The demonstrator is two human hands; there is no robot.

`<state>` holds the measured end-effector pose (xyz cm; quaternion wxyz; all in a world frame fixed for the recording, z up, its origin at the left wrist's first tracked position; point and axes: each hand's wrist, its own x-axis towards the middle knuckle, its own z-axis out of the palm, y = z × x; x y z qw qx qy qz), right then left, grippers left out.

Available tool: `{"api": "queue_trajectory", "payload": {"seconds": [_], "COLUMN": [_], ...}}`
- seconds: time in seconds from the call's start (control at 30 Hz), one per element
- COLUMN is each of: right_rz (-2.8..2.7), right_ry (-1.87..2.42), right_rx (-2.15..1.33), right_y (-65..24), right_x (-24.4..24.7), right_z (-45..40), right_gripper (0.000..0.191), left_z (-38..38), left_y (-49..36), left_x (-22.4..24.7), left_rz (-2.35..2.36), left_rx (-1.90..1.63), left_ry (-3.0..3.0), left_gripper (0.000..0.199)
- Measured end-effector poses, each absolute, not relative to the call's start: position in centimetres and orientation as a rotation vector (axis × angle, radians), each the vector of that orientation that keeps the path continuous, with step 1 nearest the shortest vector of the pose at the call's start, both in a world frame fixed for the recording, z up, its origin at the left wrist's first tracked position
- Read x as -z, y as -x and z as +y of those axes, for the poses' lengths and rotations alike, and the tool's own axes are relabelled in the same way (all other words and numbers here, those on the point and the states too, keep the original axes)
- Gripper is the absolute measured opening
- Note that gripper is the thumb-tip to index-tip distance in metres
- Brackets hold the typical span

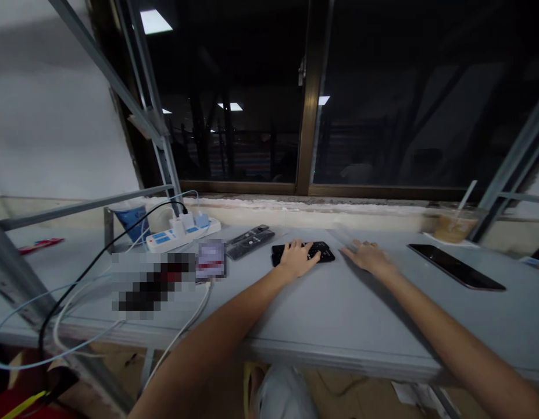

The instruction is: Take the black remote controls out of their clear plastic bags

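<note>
My left hand point(296, 259) lies on a black flat thing with small pale marks point(325, 251), which looks like a keypad. Its fingers are spread over the top and the thumb points right. Just to the right, my right hand point(368, 257) is low over the table, slightly blurred, with its fingers stretched out to the left. A faint see-through sheet point(339, 234) shows by its fingertips; whether they touch it I cannot tell. Left of my left hand, a dark flat packet with pale marks point(252, 241) lies on the grey table point(330, 314).
A black tablet point(456, 267) and a drink cup with a straw point(456, 226) are at right. At left are a white power strip point(184, 234) with plugs and cables, a blue cup point(132, 222), a lit phone point(211, 261) and a pixelated patch. Metal posts frame both sides.
</note>
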<state>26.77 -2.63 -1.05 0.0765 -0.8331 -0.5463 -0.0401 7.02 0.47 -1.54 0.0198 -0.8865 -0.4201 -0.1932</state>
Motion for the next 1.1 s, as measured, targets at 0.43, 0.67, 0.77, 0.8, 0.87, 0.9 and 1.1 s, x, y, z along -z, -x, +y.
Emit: {"api": "queue_trajectory", "payload": {"seconds": [0.43, 0.67, 0.77, 0.8, 0.87, 0.9, 1.1], "right_rz": [-1.636, -1.661, -1.692, -1.707, -1.742, -1.764, -1.933], "right_ry": [2.144, 1.741, 1.660, 1.651, 1.640, 1.632, 1.550], "right_rx": [0.416, 0.225, 0.070, 0.038, -0.013, -0.033, -0.035], "right_y": [-26.2, -25.8, -25.9, -25.9, -26.0, -26.0, -26.2], "right_x": [1.6, 1.7, 2.2, 2.3, 2.6, 2.7, 2.7], "right_z": [-2.6, -1.7, -1.3, -1.1, -1.0, -0.9, -0.7], "right_gripper": [0.049, 0.032, 0.031, 0.031, 0.029, 0.028, 0.030], "left_z": [5.1, 6.7, 6.5, 6.4, 6.3, 6.3, 6.1], "left_y": [-3.0, 0.3, 0.1, -0.1, -0.2, -0.2, -0.2], "left_x": [-0.7, 0.5, 0.9, 0.9, 0.9, 0.8, 0.5], "left_rz": [-1.716, -1.988, -1.832, -1.794, -1.761, -1.757, -1.758], "left_rx": [1.240, 0.810, 0.593, 0.545, 0.487, 0.467, 0.371], "left_ry": [2.423, 2.153, 2.217, 2.234, 2.257, 2.264, 2.262], "left_gripper": [0.030, 0.034, 0.037, 0.038, 0.042, 0.044, 0.042]}}
